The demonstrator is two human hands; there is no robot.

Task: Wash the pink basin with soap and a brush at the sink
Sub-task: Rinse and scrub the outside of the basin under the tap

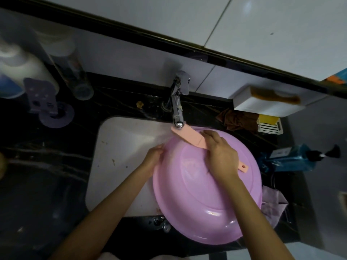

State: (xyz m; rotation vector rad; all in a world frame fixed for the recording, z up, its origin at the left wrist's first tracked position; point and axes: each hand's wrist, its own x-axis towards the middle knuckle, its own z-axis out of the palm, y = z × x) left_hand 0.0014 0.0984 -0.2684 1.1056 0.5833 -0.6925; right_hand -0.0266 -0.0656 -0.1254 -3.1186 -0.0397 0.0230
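- Pink round plastic basin (206,203) lies bottom-up across the right part of the white sink (120,156) and the front edge of the black marble counter (47,175).
- Salmon long-handled plastic brush (185,136) rests on the basin's far rim. Its long axis runs far-left to near-right, with the head just under the chrome tap (177,107).
- Right hand (221,154) is clamped round the brush handle. Left hand (155,156) grips the basin's left rim.
- Likely the next stroke pulls along that axis; the tap crowds the far end.
- Dim tiled room.
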